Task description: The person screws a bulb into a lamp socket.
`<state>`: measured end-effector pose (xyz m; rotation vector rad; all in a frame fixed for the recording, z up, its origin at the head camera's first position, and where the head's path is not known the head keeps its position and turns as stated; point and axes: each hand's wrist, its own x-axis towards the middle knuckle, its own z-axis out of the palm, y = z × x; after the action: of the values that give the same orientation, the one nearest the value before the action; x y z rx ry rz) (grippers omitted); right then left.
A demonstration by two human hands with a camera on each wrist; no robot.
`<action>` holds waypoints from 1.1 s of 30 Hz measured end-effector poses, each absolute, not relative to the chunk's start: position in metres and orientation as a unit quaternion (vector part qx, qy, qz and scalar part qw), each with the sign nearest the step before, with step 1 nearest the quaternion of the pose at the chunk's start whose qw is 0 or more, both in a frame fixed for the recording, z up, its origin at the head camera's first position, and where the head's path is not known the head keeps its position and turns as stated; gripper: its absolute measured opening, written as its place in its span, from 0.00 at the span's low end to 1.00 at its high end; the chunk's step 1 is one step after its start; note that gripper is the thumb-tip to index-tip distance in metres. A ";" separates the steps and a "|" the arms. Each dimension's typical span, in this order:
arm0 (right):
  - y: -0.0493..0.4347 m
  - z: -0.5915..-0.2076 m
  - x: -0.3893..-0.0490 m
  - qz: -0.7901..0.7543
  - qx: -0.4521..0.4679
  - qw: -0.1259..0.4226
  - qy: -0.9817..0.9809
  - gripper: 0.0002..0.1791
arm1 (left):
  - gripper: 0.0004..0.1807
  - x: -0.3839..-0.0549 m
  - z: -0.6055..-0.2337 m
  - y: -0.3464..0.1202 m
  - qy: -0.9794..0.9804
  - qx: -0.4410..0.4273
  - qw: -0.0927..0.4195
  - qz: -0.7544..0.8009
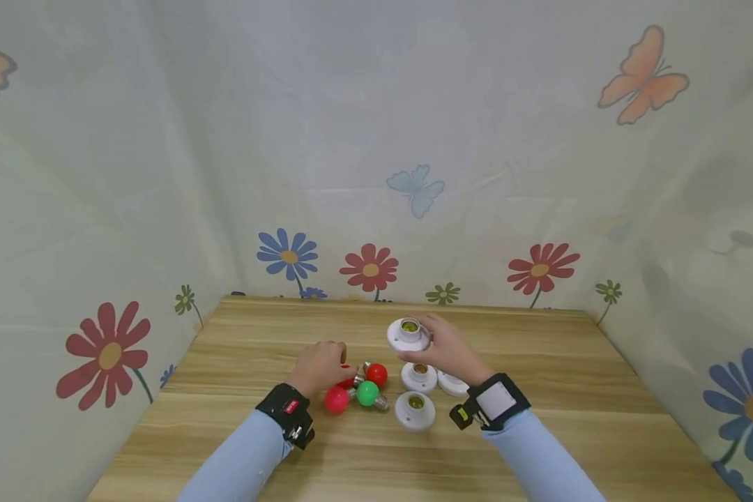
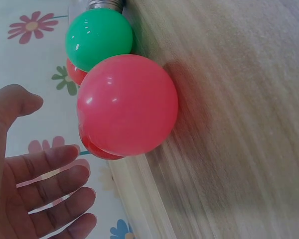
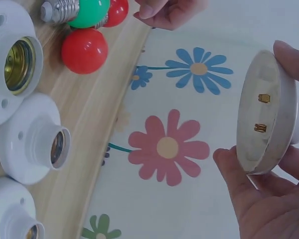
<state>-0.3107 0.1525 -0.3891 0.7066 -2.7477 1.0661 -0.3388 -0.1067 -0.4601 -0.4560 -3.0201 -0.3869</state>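
the left hand (image 1: 317,367) is loose and holds nothing, a red bulb (image 1: 347,383) just under its fingers. the right hand (image 1: 450,353) grips a white socket (image 1: 406,337).

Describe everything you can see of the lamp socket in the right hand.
The lamp socket is round and white, apparently plastic: a disc base with a raised collar, brass-coloured inside and empty. Its hollow underside shows two small brass-coloured fittings. The right hand grips its rim, holding it off the table, collar upward.
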 end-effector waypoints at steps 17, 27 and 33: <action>0.147 -0.428 -0.320 0.407 0.223 0.030 -0.885 0.40 | 0.28 -0.324 -0.458 -0.085 -0.960 -0.258 0.019 -0.107; 0.150 -0.433 -0.320 0.393 0.228 0.031 -0.890 0.41 | 0.25 -0.318 -0.490 -0.074 -0.944 -0.322 0.061 -0.041; 0.151 -0.435 -0.320 0.386 0.225 0.036 -0.894 0.39 | 0.23 -0.317 -0.487 -0.072 -0.945 -0.316 0.055 -0.062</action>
<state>-0.3196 0.1508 -0.4346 0.6901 -2.7463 1.1875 -0.3169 -0.0717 -0.4869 -0.9608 -2.8698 -0.1883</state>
